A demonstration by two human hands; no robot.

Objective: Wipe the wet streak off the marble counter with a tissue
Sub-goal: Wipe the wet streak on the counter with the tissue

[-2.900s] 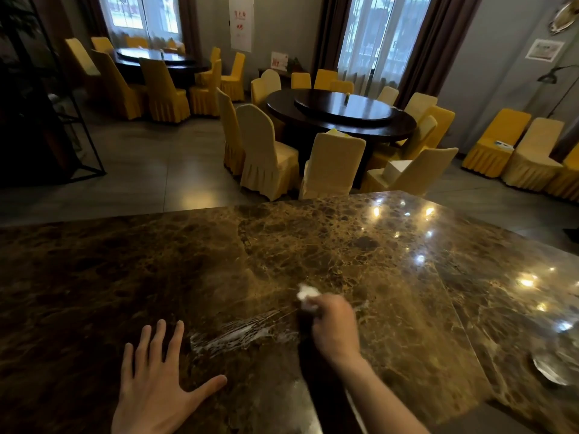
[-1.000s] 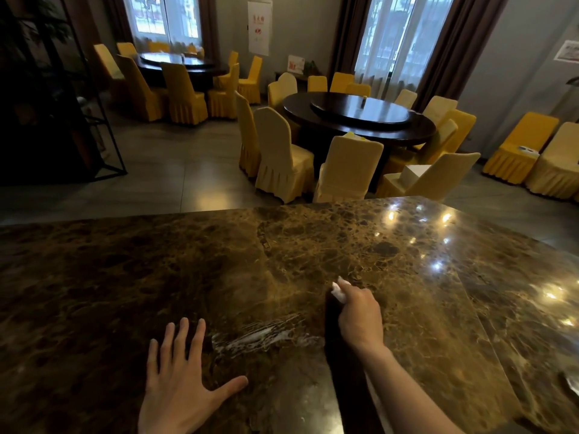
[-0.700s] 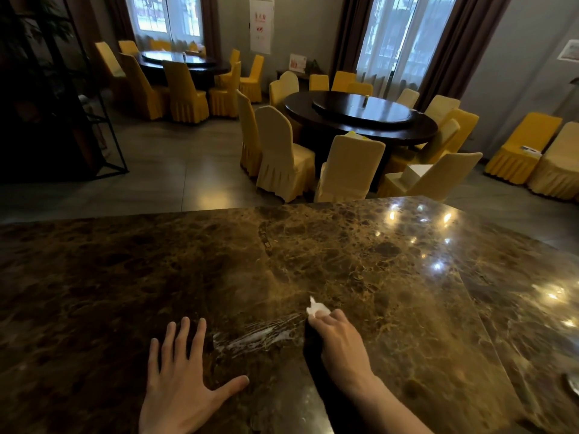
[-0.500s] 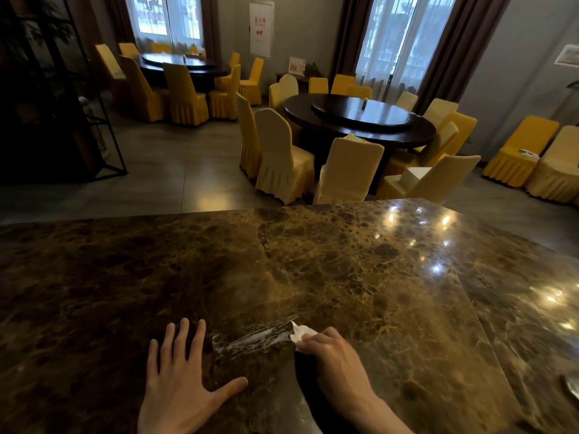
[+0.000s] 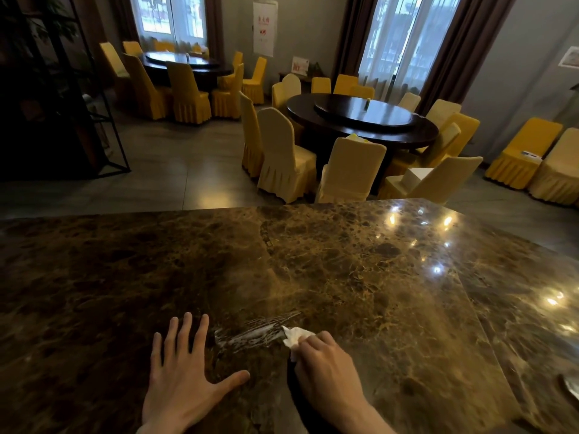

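Note:
A pale wet streak runs slantwise across the brown marble counter, near its front. My right hand holds a crumpled white tissue pressed on the counter at the streak's right end. My left hand lies flat on the marble with fingers spread, just left of the streak and not touching it.
A shiny dish edge shows at the counter's far right. Beyond the counter's far edge stand round dark dining tables ringed by yellow-covered chairs, and a black metal shelf frame at the left.
My right hand has brought the tissue from beyond the streak's right end down and left onto that end. My left hand has stayed flat in place.

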